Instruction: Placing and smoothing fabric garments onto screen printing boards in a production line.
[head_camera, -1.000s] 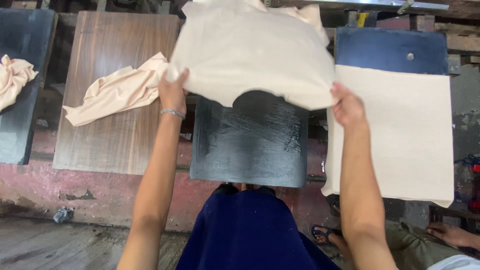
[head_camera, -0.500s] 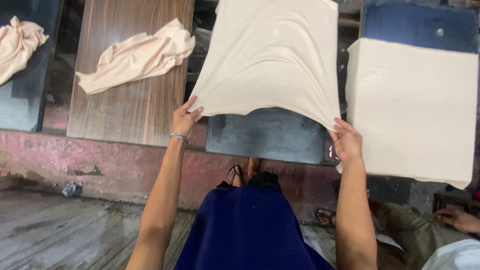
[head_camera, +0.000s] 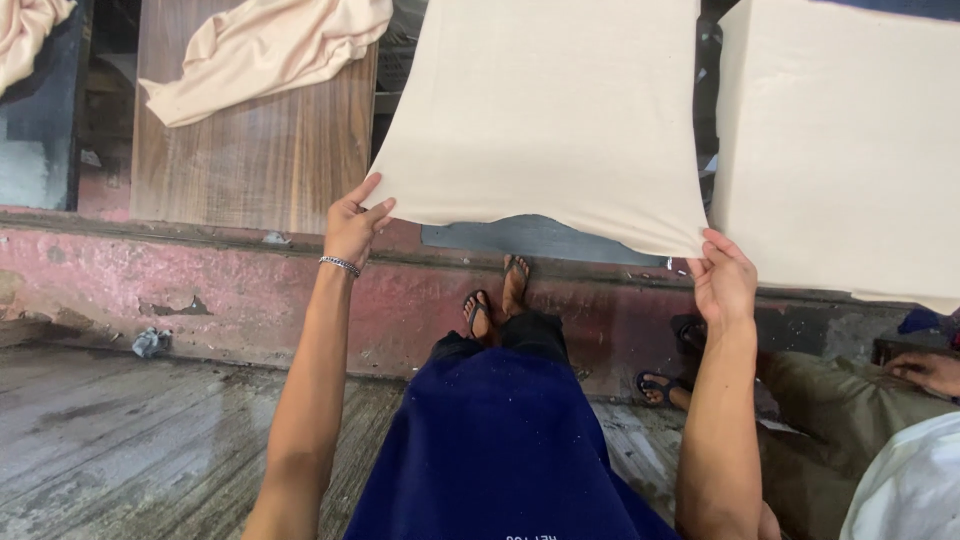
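We held a cream fabric sheet (head_camera: 548, 110) stretched flat over a dark grey board (head_camera: 530, 236), whose near edge showed just below the cloth's hem. Left hand (head_camera: 353, 225): fingers clamped on the sheet's near left corner; a beaded bracelet (head_camera: 339, 265) sat on that wrist. Right hand (head_camera: 724, 280): fingers clamped on the near right corner. To the right, a second cream sheet (head_camera: 840, 150) lay spread flat, just beside ours. To the left, a crumpled cream garment (head_camera: 262, 50) rested on a wood-grain bench (head_camera: 250, 165). Our sandalled feet (head_camera: 497, 297) stood against the worn pink ledge (head_camera: 180, 290). Another person's hand (head_camera: 925, 370) showed at the far right.
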